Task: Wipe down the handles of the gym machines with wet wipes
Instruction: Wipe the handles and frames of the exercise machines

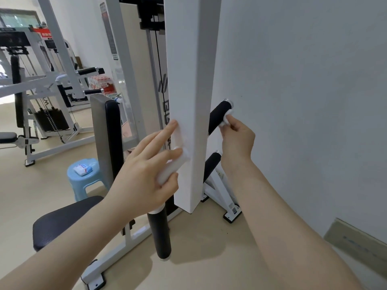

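The right hand [237,136] pinched a small white wipe [227,119] between thumb and curled fingers [231,120], pressing it against the upper black handle [218,117] near its chrome-capped end, just beside the wall [303,101]. The wipe sat at the fingertips, bunched up, touching the grip's side. A second black handle [212,164] stuck out below it, apart from the hand.

The left hand [146,172] was on the near side of the white post [191,101]. Its index finger lay straight against the post's face, while the thumb and the other fingers curled round a white bar [169,169] that ran down to a black grip [160,233] hanging below the hand (whether a wipe was also wrapped there I could not tell, since white lay on white).

To the left stood the machine's black back pad [113,139] and black seat [62,220]. Behind them a blue stool [83,181] carried a pack of wipes [82,169] on its top. Further back were other white machines [41,80] with black grips and a weight stack [51,120], all on a beige floor [31,195].
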